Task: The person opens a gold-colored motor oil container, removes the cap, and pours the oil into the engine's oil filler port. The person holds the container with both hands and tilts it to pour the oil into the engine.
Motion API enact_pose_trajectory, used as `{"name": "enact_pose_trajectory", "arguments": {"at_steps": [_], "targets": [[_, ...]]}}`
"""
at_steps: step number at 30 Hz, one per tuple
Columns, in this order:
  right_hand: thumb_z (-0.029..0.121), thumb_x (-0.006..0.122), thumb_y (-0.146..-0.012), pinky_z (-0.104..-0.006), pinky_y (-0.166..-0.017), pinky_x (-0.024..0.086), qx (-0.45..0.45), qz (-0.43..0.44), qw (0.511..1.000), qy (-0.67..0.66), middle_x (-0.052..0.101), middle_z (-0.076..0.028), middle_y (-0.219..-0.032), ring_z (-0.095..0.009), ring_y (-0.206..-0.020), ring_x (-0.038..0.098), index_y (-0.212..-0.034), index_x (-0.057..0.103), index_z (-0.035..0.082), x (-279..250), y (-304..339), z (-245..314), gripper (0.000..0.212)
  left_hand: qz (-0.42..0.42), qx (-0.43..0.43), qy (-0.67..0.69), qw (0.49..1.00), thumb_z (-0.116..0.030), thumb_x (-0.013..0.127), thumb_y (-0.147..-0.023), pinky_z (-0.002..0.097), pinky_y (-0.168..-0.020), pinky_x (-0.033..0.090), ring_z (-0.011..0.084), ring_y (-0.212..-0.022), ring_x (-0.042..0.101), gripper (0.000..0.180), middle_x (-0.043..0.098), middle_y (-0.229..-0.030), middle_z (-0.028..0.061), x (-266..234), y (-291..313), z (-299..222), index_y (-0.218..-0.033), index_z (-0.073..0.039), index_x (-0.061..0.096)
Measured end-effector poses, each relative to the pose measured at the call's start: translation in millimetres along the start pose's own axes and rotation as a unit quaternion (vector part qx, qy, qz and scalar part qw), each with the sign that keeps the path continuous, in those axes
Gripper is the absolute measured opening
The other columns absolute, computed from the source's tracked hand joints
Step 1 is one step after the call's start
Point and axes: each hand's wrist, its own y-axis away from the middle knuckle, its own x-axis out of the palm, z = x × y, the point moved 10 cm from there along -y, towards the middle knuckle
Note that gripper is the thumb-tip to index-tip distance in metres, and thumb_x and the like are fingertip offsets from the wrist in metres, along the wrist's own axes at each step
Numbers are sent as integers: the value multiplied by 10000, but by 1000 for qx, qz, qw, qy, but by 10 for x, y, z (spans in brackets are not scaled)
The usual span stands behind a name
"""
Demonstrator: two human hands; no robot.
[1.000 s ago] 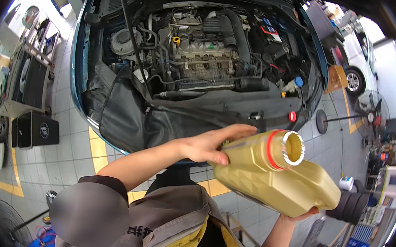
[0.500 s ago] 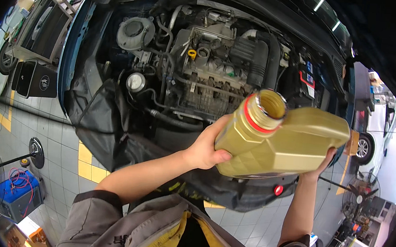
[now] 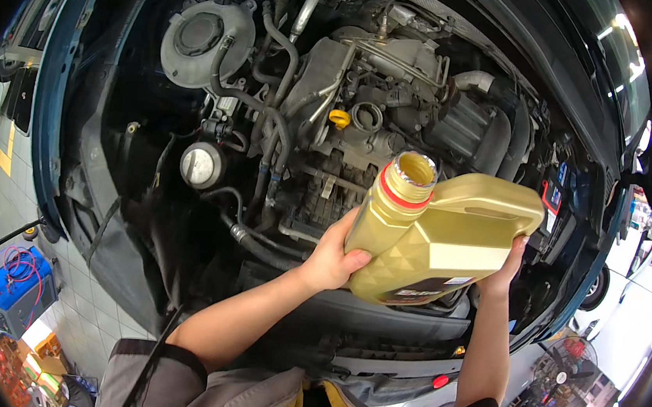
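Observation:
A gold plastic oil jug (image 3: 455,247) with a red ring round its uncapped neck is held over the front of a car engine. My left hand (image 3: 334,258) grips it below the neck, thumb on the near side. My right hand (image 3: 505,266) holds its far right end, with part of the fingers hidden behind the jug. The jug's mouth points up and slightly toward the engine. Just beyond it lies the round, uncovered oil filler opening (image 3: 367,116), with the yellow dipstick handle (image 3: 339,118) to its left.
A pale coolant tank (image 3: 206,41) and a round silver-topped cap (image 3: 201,165) sit at the left of the bay. The battery (image 3: 553,194) is at the right. A red cap (image 3: 441,382) lies near the front edge. A blue machine (image 3: 18,284) stands on the floor.
My view has moved in closer over the engine bay. Both hands have carried the jug nearer to the filler opening, its neck still tipped upward. The grip is unchanged.

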Motion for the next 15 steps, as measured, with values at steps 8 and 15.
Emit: {"name": "enact_pose_trajectory", "arguments": {"at_steps": [8,15], "targets": [[671,549,-988,-402,-1010,529,47,-15,998,29,626,-107,-1351,-251,-1214,635,-1472,475,50,132,-228,-410,791,-57,-15,-45,997,-321,691,-960,372,-1092,435,248,-1245,587,682,636,-1328,178,-351,15,192,-1484,33,436],[646,495,-1021,-426,-1037,518,81,-30,995,55,614,-126,-1380,-282,-1231,628,-1491,459,59,140,-309,-509,753,-76,-65,-64,993,-327,645,-1000,371,-1067,453,270,-1199,619,613,659,-1287,195,-378,-14,357,-1464,31,462]]}}
